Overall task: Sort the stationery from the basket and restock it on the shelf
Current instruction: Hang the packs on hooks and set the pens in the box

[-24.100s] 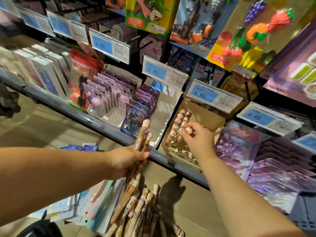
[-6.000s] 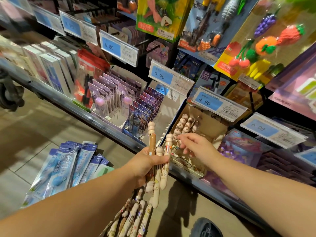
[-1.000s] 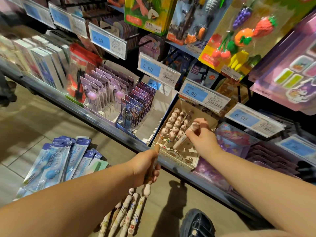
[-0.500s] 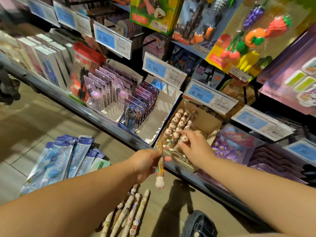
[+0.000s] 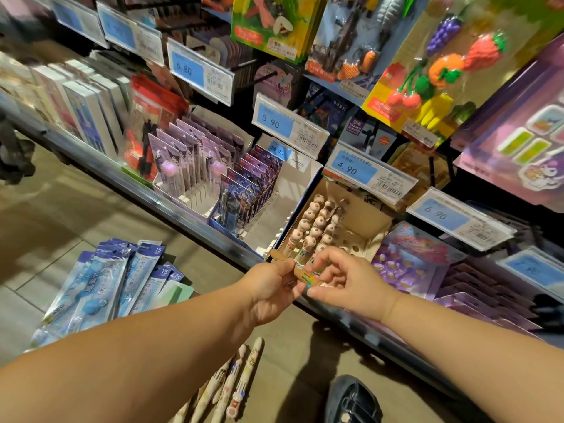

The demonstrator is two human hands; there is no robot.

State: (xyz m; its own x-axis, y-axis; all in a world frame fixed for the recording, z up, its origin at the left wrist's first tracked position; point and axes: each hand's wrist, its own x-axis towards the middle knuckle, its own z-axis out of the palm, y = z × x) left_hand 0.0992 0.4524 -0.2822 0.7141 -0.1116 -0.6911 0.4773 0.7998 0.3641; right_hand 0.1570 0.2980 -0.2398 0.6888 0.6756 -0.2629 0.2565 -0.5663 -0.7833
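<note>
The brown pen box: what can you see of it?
The box is open-topped brown cardboard, on the shelf under the 4.90 price tag, beside a white tray. Its left side holds rows of upright pens with round beige tops; its right side shows empty holes. The left hand and right hand pinch one pen before its front edge.

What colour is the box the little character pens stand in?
Plain brown cardboard; the open pen display box shows best in the head view.
</note>
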